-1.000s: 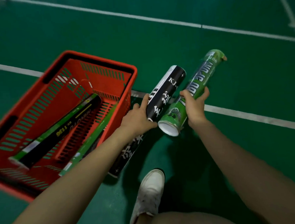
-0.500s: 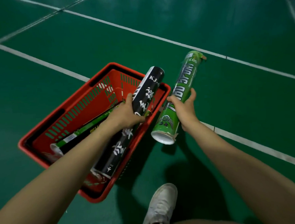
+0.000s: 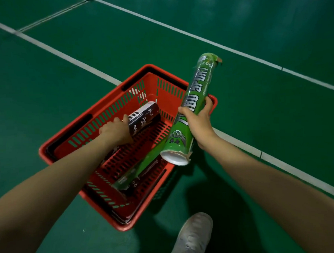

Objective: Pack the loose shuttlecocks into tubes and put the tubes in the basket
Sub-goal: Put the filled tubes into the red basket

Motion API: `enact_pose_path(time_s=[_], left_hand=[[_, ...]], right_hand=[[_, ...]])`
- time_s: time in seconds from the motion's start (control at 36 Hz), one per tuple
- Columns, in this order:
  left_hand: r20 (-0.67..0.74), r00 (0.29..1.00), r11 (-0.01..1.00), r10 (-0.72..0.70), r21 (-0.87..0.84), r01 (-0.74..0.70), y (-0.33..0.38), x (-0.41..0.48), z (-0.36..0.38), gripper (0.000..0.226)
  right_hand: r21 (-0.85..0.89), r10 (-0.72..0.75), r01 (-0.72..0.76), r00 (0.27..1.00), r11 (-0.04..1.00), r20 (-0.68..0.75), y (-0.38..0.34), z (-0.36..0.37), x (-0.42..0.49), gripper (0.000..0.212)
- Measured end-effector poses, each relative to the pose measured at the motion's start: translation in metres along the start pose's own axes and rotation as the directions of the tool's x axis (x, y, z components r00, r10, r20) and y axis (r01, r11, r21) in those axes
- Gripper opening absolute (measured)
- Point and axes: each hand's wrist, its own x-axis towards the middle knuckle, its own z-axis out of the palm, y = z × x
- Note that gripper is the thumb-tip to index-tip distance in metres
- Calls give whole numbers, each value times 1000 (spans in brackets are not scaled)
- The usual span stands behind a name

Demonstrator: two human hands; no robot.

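Observation:
A red plastic basket (image 3: 82,128) stands on the green court floor. Inside it, my left hand (image 3: 115,131) grips a black tube with white characters (image 3: 144,117) low over the basket's floor. My right hand (image 3: 197,123) grips a green tube (image 3: 196,98) around its middle, tilted above the basket's right rim, its white-capped end toward me. Other tubes, one green-edged (image 3: 139,169), lie in the basket near its right wall, partly hidden by the green tube.
White court lines (image 3: 235,50) cross the green floor behind and to the right of the basket. My white shoe (image 3: 194,238) is on the floor just in front of the basket's near corner.
My left hand has lowered the black tube from above the rim down into the basket. My right hand has brought the green tube left, over the basket's right rim.

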Motion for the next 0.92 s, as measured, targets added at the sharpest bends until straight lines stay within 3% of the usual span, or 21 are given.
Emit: enact_pose_path(time_s=[0.28,0.42,0.53,0.61,0.78,0.83,0.86,0.92], left_hand=[[-136,990,993,38,114,-23,-4,22,8,104],[-268,955,973,131,217,-73,-5,23,18,82],[-371,891,961,263,187,-206,4,20,19,56],[-394,865,948,310,57,-313,12,12,19,41],[-351,870,905,348,-117,-409,12,-10,15,41],[-293,900,822,323,-384,-420,13,-24,9,48],[-232,921,724,312,-569,-389,15,-29,7,51],[-74,921,387,384,-892,-233,19,-41,6,58]], right_hand=[[-7,-49,49,998,999,43,15,17,-6,99],[-12,-74,75,995,997,69,23,17,-3,92],[-21,-86,88,994,996,73,28,18,2,90],[-33,-83,86,993,996,89,28,24,3,91],[-75,-48,56,993,996,104,21,33,2,89],[-80,-56,65,993,995,103,21,34,3,84],[-71,-54,61,993,996,102,20,36,3,81],[-13,-47,49,994,999,98,18,41,3,80]])
